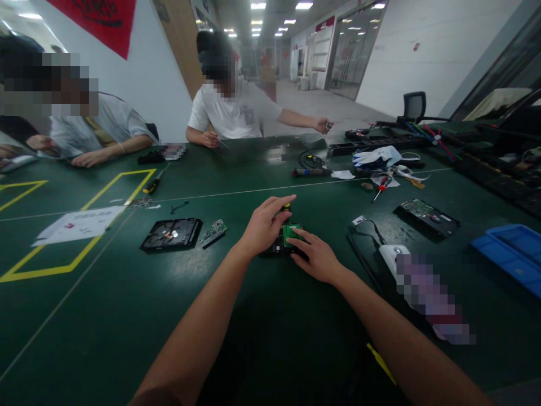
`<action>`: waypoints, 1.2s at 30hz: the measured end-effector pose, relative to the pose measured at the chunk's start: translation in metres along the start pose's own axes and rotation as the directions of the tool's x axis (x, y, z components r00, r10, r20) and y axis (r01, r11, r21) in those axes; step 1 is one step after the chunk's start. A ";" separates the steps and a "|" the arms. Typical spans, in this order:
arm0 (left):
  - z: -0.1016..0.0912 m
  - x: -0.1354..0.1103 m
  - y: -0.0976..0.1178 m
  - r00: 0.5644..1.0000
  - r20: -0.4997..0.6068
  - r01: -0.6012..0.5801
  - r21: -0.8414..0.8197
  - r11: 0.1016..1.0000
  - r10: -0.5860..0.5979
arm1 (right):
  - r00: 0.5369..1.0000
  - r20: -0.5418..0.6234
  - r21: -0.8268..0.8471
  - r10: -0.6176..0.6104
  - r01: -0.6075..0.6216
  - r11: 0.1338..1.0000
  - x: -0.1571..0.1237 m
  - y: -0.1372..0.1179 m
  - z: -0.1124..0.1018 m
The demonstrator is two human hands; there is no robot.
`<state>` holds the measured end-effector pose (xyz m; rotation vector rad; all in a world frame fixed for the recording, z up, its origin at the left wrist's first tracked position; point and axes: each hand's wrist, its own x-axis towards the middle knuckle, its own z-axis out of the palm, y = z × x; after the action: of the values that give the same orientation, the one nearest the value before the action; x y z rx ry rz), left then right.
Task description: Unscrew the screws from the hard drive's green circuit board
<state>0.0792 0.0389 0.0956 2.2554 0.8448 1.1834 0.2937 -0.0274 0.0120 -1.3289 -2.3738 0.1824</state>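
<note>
In front of me on the table lies a black hard drive [278, 246] with a green circuit board [289, 230] on its upper face. My left hand [265, 224] is over its left side, fingers closed around the yellow and black handle of a screwdriver [287, 207]; its tip is hidden. My right hand [318, 255] grips the drive from the right, with fingertips on the green board and the thumb at the near edge. Left of them are an opened hard drive [171, 234] and a loose circuit board [215, 231].
Right of my hands lie a white device with a cable [395, 252], another hard drive [426, 217] and a blue tray [507, 248]. Farther back are a red screwdriver [382, 186], gloves [376, 158] and a dark cylindrical tool [311, 172]. Two people sit across the table.
</note>
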 end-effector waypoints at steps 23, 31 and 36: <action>0.004 0.000 -0.003 0.990 -0.136 0.062 0.099 0.993 -0.048 | 1.000 0.002 0.011 0.007 -0.007 1.000 0.000 0.000 0.000; 0.004 -0.001 -0.005 0.996 -0.065 0.061 0.048 0.997 -0.058 | 1.000 -0.005 0.018 -0.009 0.010 1.000 0.001 0.000 0.000; 0.005 -0.001 -0.007 0.988 -0.148 0.065 0.126 0.990 -0.046 | 1.000 -0.005 0.012 -0.008 0.008 1.000 0.001 0.001 0.001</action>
<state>0.0814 0.0423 0.0880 2.2528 1.0624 1.3133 0.2937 -0.0264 0.0114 -1.3128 -2.3699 0.1915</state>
